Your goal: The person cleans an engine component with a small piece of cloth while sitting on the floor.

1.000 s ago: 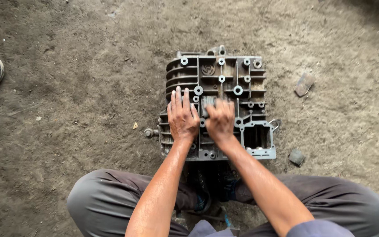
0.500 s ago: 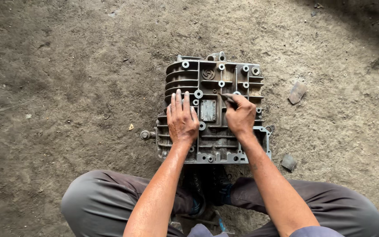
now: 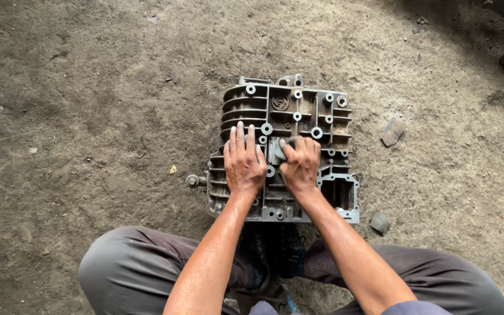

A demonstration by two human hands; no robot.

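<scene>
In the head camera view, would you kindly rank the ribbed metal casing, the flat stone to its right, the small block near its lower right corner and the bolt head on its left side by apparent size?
1. Ribbed metal casing, by far the largest.
2. Flat stone.
3. Small block, a little smaller than the stone; the two look close, so this order is unsure.
4. Bolt head, the smallest.

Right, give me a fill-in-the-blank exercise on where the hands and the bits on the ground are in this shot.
1. The left hand lies ____ on the grey metal casing, fingers stretched out.
2. The right hand presses a small grey ____ against the casing's middle.
3. The casing rests on the bare ____ between the person's knees.
4. Two small flat stones lie on the casing's ____ side.

Missing words: flat; pad; ground; right
</scene>
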